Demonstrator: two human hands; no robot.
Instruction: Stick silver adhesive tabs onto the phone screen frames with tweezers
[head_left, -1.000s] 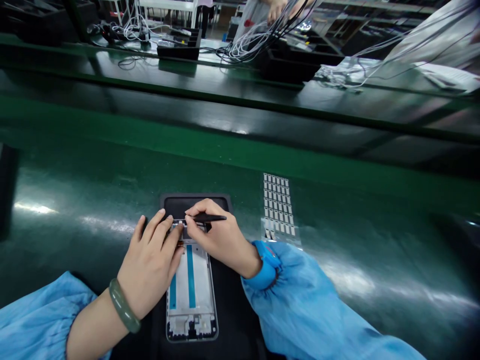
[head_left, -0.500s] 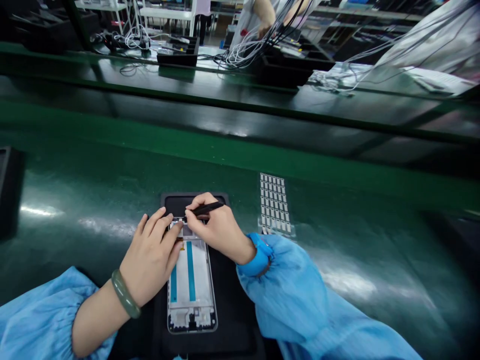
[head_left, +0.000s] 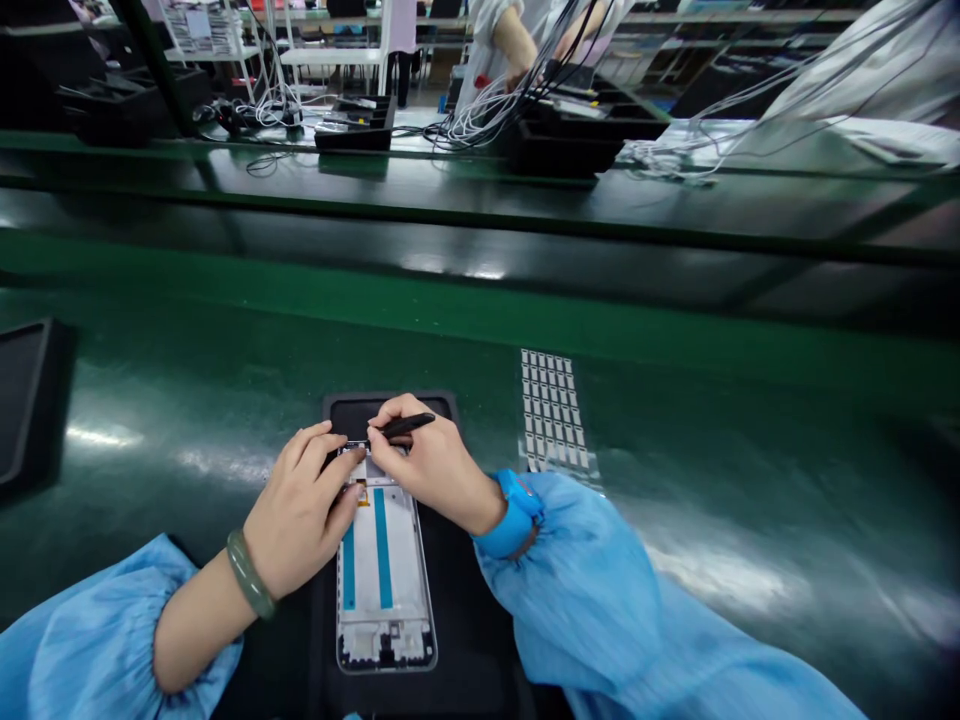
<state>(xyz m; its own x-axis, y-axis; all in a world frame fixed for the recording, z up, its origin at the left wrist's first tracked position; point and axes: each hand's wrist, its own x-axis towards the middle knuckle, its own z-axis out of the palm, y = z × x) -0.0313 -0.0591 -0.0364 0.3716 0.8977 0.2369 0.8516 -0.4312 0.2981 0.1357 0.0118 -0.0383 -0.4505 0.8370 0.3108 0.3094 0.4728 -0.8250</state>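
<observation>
A white phone frame [head_left: 384,590] with two blue strips lies on a black mat [head_left: 465,610] on the green bench. My left hand [head_left: 300,515] rests on the frame's upper left edge, fingers bent and pressing it down. My right hand [head_left: 424,465] pinches black tweezers [head_left: 405,425], whose tip touches the frame's top end. A clear sheet of small grey stickers [head_left: 553,412] lies just right of my right hand.
A black tray [head_left: 26,400] sits at the left edge. Beyond a green rail runs a dark conveyor [head_left: 480,260]. On the far bench are black trays [head_left: 570,135] and bundles of white cables [head_left: 495,100], where another person's arms work.
My left hand's fingers have slid slightly down the frame's top. The tweezers have tilted a little. The view has shifted, showing more of the left tray.
</observation>
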